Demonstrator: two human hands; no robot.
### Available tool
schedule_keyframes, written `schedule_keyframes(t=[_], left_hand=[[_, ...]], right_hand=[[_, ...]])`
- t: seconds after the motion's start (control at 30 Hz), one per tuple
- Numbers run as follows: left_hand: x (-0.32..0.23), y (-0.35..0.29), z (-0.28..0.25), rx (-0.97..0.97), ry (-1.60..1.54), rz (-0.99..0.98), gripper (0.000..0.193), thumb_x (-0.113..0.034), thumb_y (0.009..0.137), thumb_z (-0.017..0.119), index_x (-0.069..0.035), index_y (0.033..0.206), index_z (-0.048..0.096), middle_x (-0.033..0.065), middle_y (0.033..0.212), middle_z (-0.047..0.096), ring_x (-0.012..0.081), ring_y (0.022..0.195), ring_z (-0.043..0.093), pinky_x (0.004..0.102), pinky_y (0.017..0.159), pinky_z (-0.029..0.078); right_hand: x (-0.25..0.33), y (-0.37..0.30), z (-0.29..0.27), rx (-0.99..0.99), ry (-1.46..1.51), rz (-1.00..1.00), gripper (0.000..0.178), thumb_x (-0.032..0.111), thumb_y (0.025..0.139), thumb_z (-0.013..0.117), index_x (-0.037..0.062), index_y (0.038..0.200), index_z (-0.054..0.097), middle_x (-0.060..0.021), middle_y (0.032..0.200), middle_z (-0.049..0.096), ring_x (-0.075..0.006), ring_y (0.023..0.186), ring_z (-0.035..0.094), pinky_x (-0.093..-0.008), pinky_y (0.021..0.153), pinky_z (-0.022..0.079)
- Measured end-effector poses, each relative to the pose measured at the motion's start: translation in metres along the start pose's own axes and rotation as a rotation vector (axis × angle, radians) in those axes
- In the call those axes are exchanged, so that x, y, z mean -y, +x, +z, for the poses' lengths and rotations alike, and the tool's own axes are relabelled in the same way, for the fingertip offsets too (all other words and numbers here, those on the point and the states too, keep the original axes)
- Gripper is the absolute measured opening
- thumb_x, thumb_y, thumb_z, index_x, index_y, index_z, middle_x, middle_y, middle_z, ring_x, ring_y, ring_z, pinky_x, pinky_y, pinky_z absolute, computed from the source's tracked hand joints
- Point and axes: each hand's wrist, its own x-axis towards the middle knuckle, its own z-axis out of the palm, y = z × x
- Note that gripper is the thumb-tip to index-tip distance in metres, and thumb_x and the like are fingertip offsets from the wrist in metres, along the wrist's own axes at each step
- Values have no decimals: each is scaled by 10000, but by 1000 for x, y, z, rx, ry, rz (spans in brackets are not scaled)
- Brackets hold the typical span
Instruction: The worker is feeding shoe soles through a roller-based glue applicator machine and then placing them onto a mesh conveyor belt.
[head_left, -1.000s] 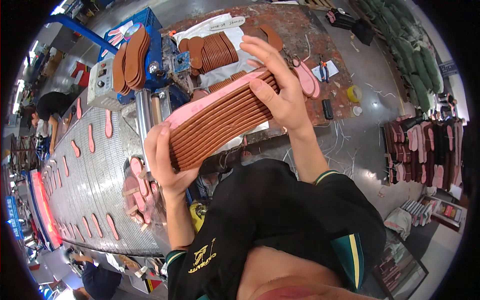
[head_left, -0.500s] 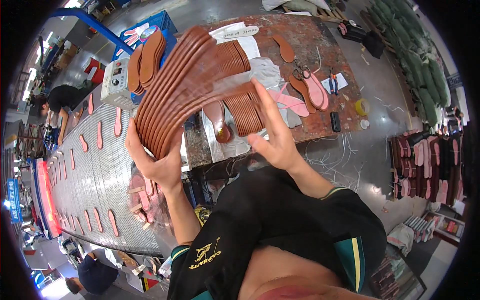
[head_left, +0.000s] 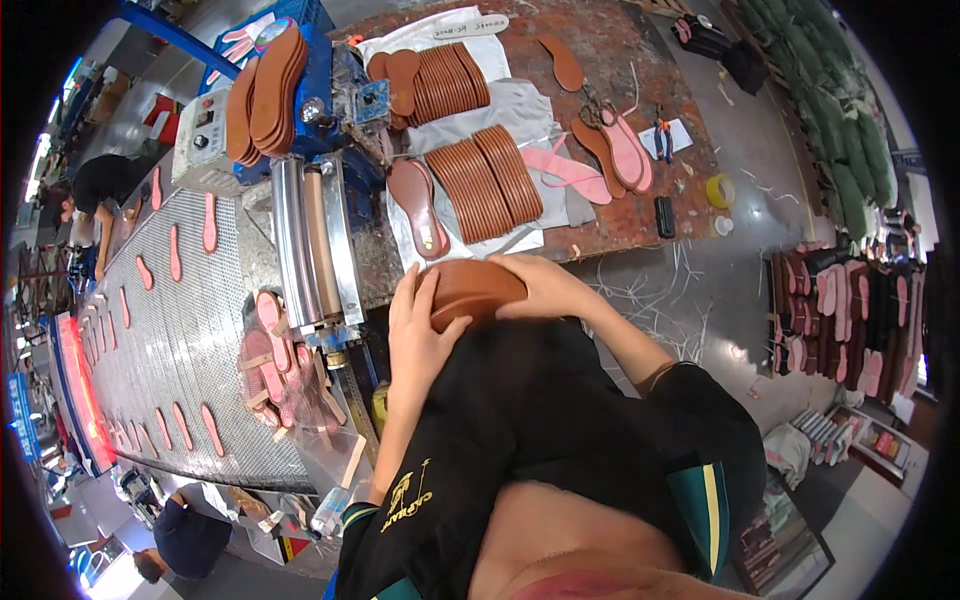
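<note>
Close to my body I hold a stack of brown insoles point(head_left: 475, 290) at both ends. My left hand point(head_left: 415, 325) is closed round its left end, and my right hand point(head_left: 545, 288) grips the right end. Part of the stack's lower side is hidden by my dark shirt. Just beyond, on the workbench point(head_left: 590, 240), two rows of stacked brown insoles point(head_left: 485, 185) stand on edge over pale sheeting. A single glossy dark-brown insole point(head_left: 412, 205) lies flat to their left.
At left, a machine with metal rollers point(head_left: 308, 240) adjoins a mesh conveyor point(head_left: 170, 340) carrying pink insoles. More brown insoles point(head_left: 275, 95) rest on a control box point(head_left: 205, 140). Scissors point(head_left: 600, 112), pliers point(head_left: 663, 138) and yellow tape point(head_left: 719, 190) lie on the bench's right side.
The stack has come down from above the bench to my body, and its fanned shape now looks compact. My right hand, apart from the stack's left end before, now holds the right end.
</note>
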Motion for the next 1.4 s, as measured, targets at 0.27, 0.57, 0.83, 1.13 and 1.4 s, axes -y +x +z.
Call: schedule_keyframes(t=[0.27,0.57,0.83,1.13,1.4], left_hand=[[-14,-2,-1,71,-25,73,525,-150,713,748,-10,1168,526,190,1301,429,378,1206,415,422,989,363],[8,-28,-30,46,-105,46,213,-99,759,686,-15,942,616,122,936,636,307,873,605,367,785,478],[69,-38,-119,-149,-188,-238,236,13,890,513,9,1107,607,108,874,683,151,728,646,281,658,510],[164,23,-188,-13,-263,-66,433,29,836,485,-11,1267,495,172,1197,586,277,1134,547,329,959,407],[221,82,-182,330,21,239,809,-210,617,758,17,1313,415,212,1376,396,353,1281,367,372,1063,317]], right_hand=[[-109,73,-4,-578,375,209,689,410,752,706,-23,1238,484,-242,1198,547,-334,1130,532,-378,959,406],[-112,119,11,-816,-436,128,618,350,747,703,-83,1146,512,-248,1092,518,-409,1014,501,-455,878,412],[-73,111,-12,-897,-353,94,661,243,679,766,-5,1233,504,-215,1080,525,-380,992,506,-420,879,412],[37,162,-7,-171,-385,-340,558,250,748,698,20,1228,530,-175,1166,582,-338,1073,537,-404,916,416],[113,165,42,-584,-428,-347,409,172,763,685,19,1126,575,-139,1145,584,-322,1090,525,-402,957,391]])
